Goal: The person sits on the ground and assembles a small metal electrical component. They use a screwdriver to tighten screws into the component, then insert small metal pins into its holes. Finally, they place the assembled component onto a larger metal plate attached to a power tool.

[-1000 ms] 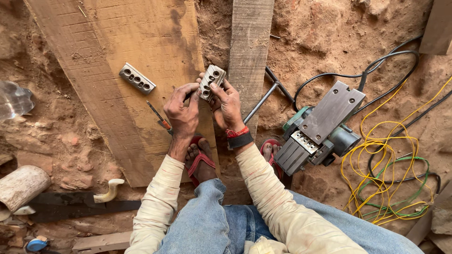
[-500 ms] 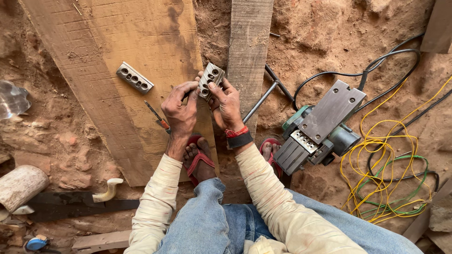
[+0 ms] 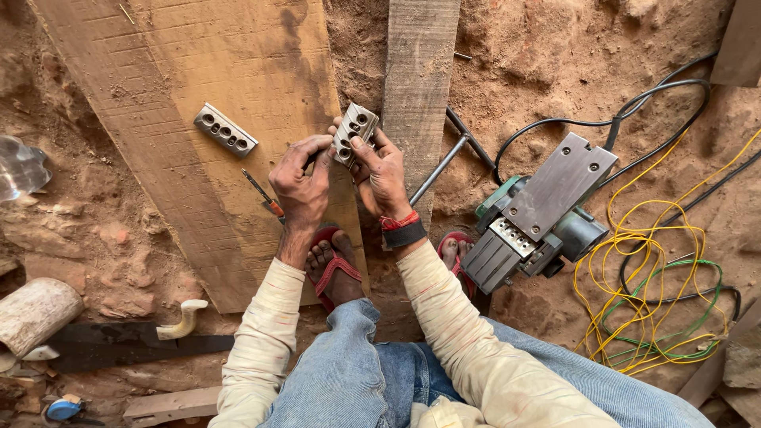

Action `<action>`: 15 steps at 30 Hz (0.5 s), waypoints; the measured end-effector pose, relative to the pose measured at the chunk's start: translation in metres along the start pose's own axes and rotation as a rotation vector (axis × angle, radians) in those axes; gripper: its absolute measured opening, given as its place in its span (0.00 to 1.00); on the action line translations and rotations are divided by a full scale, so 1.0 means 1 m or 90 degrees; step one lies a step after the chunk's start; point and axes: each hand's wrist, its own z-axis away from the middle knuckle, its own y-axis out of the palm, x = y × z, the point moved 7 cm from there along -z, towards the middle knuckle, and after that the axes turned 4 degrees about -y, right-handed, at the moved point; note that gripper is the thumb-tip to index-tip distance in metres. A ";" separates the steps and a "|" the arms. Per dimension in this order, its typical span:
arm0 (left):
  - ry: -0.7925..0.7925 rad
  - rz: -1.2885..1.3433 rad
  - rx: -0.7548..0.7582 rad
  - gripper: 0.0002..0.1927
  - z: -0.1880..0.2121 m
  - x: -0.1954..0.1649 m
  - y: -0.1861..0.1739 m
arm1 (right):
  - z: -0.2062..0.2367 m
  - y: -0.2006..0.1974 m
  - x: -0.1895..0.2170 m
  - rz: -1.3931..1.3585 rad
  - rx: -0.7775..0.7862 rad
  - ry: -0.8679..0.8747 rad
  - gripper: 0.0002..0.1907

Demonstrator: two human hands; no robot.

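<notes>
Both the left hand (image 3: 303, 178) and the right hand (image 3: 384, 170) are gripping a metal block (image 3: 353, 132) with holes above the wide plank (image 3: 198, 71), while a matching block (image 3: 226, 129) is lying farther left.

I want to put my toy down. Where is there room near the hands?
The wide plank is bare above the metal block, and the narrow plank is bare at its top. It is crowded right of the right hand: the planer and tangled yellow wire.
</notes>
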 end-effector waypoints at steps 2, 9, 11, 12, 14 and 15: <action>0.002 -0.014 0.001 0.06 0.000 0.000 0.000 | 0.000 -0.001 0.000 0.001 -0.002 0.001 0.23; 0.034 -0.044 -0.003 0.07 0.000 0.004 0.003 | -0.002 0.000 0.002 0.019 -0.006 -0.020 0.24; 0.054 -0.058 0.004 0.07 -0.001 0.005 0.006 | -0.002 -0.001 0.003 0.026 -0.010 -0.020 0.25; 0.063 -0.050 0.009 0.07 -0.001 0.005 0.007 | -0.002 -0.001 0.003 0.028 -0.009 -0.019 0.25; 0.080 -0.033 0.020 0.07 0.000 0.004 0.009 | -0.002 -0.001 0.003 0.030 -0.009 -0.017 0.25; 0.083 -0.035 0.023 0.08 0.001 0.004 0.010 | -0.002 -0.001 0.003 0.030 -0.008 -0.017 0.25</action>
